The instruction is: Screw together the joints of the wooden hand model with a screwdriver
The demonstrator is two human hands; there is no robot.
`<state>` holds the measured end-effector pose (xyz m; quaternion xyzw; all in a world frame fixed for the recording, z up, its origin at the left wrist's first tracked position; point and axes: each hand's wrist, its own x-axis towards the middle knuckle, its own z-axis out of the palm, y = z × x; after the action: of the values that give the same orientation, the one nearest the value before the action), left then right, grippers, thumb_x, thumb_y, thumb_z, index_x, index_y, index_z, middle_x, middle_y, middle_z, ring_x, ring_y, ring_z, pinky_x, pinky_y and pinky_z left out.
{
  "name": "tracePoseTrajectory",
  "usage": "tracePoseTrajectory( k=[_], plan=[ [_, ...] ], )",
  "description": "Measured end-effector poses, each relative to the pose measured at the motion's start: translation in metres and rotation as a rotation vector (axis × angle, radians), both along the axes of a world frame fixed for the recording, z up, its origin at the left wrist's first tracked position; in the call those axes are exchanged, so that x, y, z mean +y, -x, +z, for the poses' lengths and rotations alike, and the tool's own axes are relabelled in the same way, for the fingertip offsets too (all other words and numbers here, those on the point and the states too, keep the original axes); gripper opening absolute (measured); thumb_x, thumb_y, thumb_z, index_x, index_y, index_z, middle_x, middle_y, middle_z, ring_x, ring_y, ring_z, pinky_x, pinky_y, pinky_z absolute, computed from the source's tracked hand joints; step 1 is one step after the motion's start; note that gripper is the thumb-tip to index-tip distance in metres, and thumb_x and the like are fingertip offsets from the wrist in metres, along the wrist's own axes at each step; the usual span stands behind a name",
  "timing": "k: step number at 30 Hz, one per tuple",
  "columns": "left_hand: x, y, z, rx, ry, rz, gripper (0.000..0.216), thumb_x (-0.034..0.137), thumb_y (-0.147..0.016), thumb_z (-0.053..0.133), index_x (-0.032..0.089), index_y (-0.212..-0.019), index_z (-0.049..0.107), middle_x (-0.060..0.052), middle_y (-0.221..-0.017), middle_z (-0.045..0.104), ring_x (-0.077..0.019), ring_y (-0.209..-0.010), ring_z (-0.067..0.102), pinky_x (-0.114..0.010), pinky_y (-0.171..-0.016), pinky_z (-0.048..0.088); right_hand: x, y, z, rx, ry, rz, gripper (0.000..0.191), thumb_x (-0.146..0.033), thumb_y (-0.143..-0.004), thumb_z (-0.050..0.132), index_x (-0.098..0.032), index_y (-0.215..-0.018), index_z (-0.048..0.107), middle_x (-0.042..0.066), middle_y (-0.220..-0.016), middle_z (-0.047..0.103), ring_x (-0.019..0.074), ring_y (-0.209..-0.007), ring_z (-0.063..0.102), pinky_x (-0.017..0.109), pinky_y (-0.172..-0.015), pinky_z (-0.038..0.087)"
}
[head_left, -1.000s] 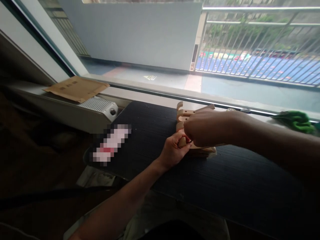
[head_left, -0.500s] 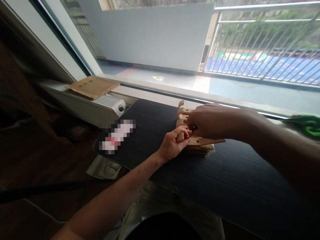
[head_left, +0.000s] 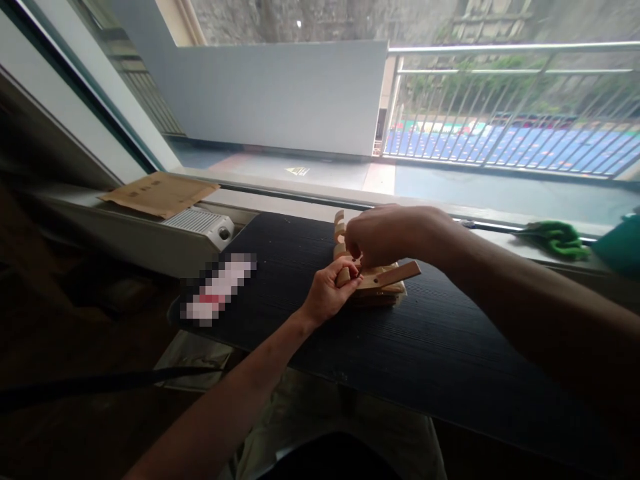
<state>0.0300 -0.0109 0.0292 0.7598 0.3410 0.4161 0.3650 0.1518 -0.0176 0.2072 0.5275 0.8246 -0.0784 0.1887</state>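
My left hand [head_left: 326, 293] is closed round the curved end of a wooden hook-shaped piece [head_left: 370, 281], low over a dark tabletop [head_left: 280, 280]. Dark round holes or screws show along its flat part, and one end sticks out to the right. Just above, my right hand [head_left: 383, 232] is closed with its fingers pointing down beside the left fingertips. A thin dark tool in its grip is almost fully hidden. More curved wooden pieces [head_left: 339, 223] stand behind the hands. Under them lies a wooden stack with clear plastic wrapping [head_left: 400, 293].
A blurred pinkish item [head_left: 220, 287] lies on the tabletop's left. A brown envelope [head_left: 163, 193] rests on the white heater [head_left: 215, 230]. On the window sill to the right are a green cloth [head_left: 555, 240] and a teal object [head_left: 620, 243].
The view has shifted, so the hands and table appear further left and slightly lower. The wooden piece's right end now angles upward. The dark tool shows less than before.
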Motion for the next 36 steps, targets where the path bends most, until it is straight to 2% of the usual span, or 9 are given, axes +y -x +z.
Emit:
tracePoseTrajectory(
  k=[3, 8, 11, 15, 17, 21, 29, 36],
  plan=[
    [-0.001, 0.000, -0.001, -0.009, 0.014, 0.011, 0.006, 0.020, -0.078, 0.063, 0.016, -0.082, 0.059, 0.002, -0.080, 0.063, -0.0100, -0.072, 0.058, -0.020, -0.071, 0.047, 0.002, -0.003, -0.008, 0.032, -0.039, 0.079, 0.008, -0.016, -0.068, 0.061, -0.013, -0.073, 0.067, 0.002, -0.061, 0.051, 0.0116, -0.057, 0.044, 0.026, -0.050, 0.032],
    [-0.003, 0.001, -0.006, -0.014, 0.031, 0.011, 0.009, 0.022, -0.078, 0.063, 0.017, -0.084, 0.060, 0.001, -0.082, 0.064, -0.0109, -0.075, 0.060, -0.021, -0.073, 0.048, 0.012, -0.002, -0.026, 0.055, -0.106, 0.098, 0.011, -0.015, -0.071, 0.055, -0.013, -0.070, 0.065, 0.001, -0.056, 0.048, 0.0098, -0.051, 0.039, 0.025, -0.047, 0.028],
    [-0.002, 0.001, -0.006, -0.017, 0.032, -0.002, 0.009, 0.021, -0.078, 0.063, 0.017, -0.086, 0.058, 0.001, -0.084, 0.064, -0.0117, -0.077, 0.061, -0.022, -0.073, 0.048, 0.012, -0.001, -0.021, 0.051, -0.118, 0.062, 0.012, -0.018, -0.074, 0.055, -0.013, -0.073, 0.066, 0.001, -0.057, 0.050, 0.0092, -0.050, 0.039, 0.025, -0.047, 0.029],
    [-0.001, 0.001, -0.002, -0.005, 0.033, -0.007, 0.007, 0.020, -0.078, 0.062, 0.017, -0.082, 0.057, 0.001, -0.081, 0.062, -0.0114, -0.074, 0.059, -0.020, -0.070, 0.047, 0.004, 0.002, -0.006, -0.034, 0.009, 0.028, 0.009, -0.021, -0.072, 0.060, -0.014, -0.074, 0.065, 0.001, -0.058, 0.052, 0.0101, -0.049, 0.041, 0.027, -0.047, 0.028],
    [-0.002, 0.001, 0.000, 0.005, 0.034, -0.004, 0.007, 0.020, -0.078, 0.063, 0.017, -0.079, 0.057, 0.001, -0.082, 0.062, -0.0114, -0.075, 0.058, -0.020, -0.070, 0.047, 0.001, 0.002, -0.003, -0.061, 0.040, 0.074, 0.006, -0.016, -0.072, 0.059, -0.013, -0.069, 0.064, 0.002, -0.057, 0.053, 0.0100, -0.050, 0.041, 0.027, -0.048, 0.027],
    [-0.003, 0.002, 0.004, 0.001, 0.024, -0.017, 0.006, 0.017, -0.079, 0.061, 0.017, -0.082, 0.056, 0.001, -0.085, 0.061, -0.0112, -0.077, 0.058, -0.019, -0.073, 0.046, -0.002, -0.009, -0.012, 0.065, -0.035, 0.171, 0.013, -0.015, -0.076, 0.054, -0.014, -0.066, 0.062, 0.001, -0.059, 0.053, 0.0088, -0.051, 0.037, 0.027, -0.050, 0.026],
    [-0.004, -0.003, 0.008, 0.023, 0.046, -0.003, 0.013, 0.014, -0.078, 0.059, 0.019, -0.089, 0.057, 0.001, -0.087, 0.062, -0.0130, -0.082, 0.060, -0.023, -0.079, 0.047, -0.015, -0.036, -0.034, 0.242, -0.140, 0.003, 0.018, -0.021, -0.077, 0.051, -0.016, -0.064, 0.062, 0.000, -0.061, 0.055, 0.0077, -0.050, 0.036, 0.025, -0.048, 0.023],
    [-0.005, -0.005, 0.005, -0.026, 0.038, 0.025, 0.012, 0.012, -0.076, 0.059, 0.018, -0.086, 0.056, 0.001, -0.086, 0.061, -0.0122, -0.081, 0.058, -0.022, -0.079, 0.046, -0.010, -0.033, -0.033, 0.235, -0.107, 0.043, 0.019, -0.024, -0.077, 0.049, -0.017, -0.064, 0.062, 0.000, -0.061, 0.056, 0.0077, -0.050, 0.038, 0.025, -0.049, 0.025]
  ],
)
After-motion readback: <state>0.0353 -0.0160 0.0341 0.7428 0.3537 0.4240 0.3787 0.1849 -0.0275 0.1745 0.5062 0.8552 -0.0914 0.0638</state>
